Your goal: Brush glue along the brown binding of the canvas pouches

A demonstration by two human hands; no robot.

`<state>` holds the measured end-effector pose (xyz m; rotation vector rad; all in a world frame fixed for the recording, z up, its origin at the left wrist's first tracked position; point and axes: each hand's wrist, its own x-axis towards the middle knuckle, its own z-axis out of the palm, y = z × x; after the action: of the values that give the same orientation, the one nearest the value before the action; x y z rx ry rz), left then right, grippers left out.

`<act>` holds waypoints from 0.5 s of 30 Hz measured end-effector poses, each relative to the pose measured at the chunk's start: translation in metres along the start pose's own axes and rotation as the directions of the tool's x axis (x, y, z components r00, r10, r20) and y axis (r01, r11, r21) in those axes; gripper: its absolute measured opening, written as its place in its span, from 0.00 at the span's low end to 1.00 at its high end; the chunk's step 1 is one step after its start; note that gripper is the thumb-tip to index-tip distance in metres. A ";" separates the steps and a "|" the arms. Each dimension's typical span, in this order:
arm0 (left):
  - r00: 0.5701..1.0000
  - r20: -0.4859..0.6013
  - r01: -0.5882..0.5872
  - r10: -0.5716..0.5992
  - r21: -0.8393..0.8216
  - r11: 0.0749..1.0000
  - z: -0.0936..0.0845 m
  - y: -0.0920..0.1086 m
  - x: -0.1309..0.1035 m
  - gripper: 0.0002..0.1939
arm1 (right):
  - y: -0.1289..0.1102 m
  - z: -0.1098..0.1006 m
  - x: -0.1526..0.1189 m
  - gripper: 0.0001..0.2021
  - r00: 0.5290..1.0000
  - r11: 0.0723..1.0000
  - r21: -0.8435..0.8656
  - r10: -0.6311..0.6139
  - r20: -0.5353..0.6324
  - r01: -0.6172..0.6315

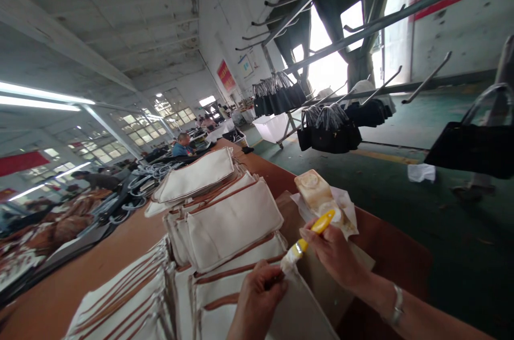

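My right hand (335, 254) is closed around the yellow handle of a paintbrush (321, 222). The brush's whitish bristles point down and left, at the upper edge of a white bag piece (301, 302) and close by my left fingertips. With thumb and fingers pinched, my left hand (263, 297) grips that edge. Just beyond the right hand, a stained, cream-coloured plastic container (315, 187) lies on white paper (349, 209). Stacked white bag pieces (236, 222) with brown edging lie beyond my left hand, and more stand in a row (128, 297) to its left.
The brown tabletop (389, 233) ends at the right, above a green floor. Beyond it stands a metal rack with prongs (425, 77), hung with black bags (329, 134). Grey cord-like handles (148, 179) heap up at left. A person in blue (182, 146) sits farther back.
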<state>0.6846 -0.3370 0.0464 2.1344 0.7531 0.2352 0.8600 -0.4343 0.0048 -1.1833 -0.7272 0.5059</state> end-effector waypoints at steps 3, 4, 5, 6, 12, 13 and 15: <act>1.000 -0.017 0.010 -0.011 -0.055 0.998 0.002 -0.010 0.001 0.08 | -0.005 -0.007 0.001 0.13 0.997 0.999 -0.010 -0.048 -0.066 0.048; 0.999 -0.030 0.024 -0.026 -0.062 0.998 0.004 -0.015 0.002 0.08 | -0.007 -0.009 0.000 0.14 0.998 1.000 0.017 -0.025 -0.064 0.026; 0.998 -0.044 0.043 -0.046 -0.069 0.997 0.005 -0.020 0.003 0.07 | -0.009 -0.010 -0.002 0.14 0.999 0.999 0.039 0.002 -0.041 0.000; 0.996 -0.056 0.063 -0.067 -0.079 0.995 0.007 -0.025 0.003 0.07 | -0.011 -0.010 -0.005 0.14 1.000 0.999 0.041 0.019 -0.004 -0.019; 0.988 -0.156 -0.007 0.008 0.003 1.000 0.019 -0.033 -0.008 0.08 | -0.011 -0.016 -0.006 0.13 0.996 0.989 -0.121 -0.087 -0.018 0.085; 0.984 -0.173 -0.037 0.045 0.046 0.998 0.021 -0.032 -0.012 0.08 | -0.009 -0.018 -0.004 0.13 0.996 0.991 -0.112 -0.073 -0.051 0.067; 0.975 -0.194 -0.083 0.105 0.118 0.990 0.024 -0.030 -0.017 0.09 | -0.006 -0.019 -0.001 0.13 0.998 0.999 -0.049 0.007 -0.055 -0.009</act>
<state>0.6680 -0.3489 0.0098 2.2760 0.7963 0.4752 0.8729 -0.4490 0.0069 -1.2420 -0.6917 0.4630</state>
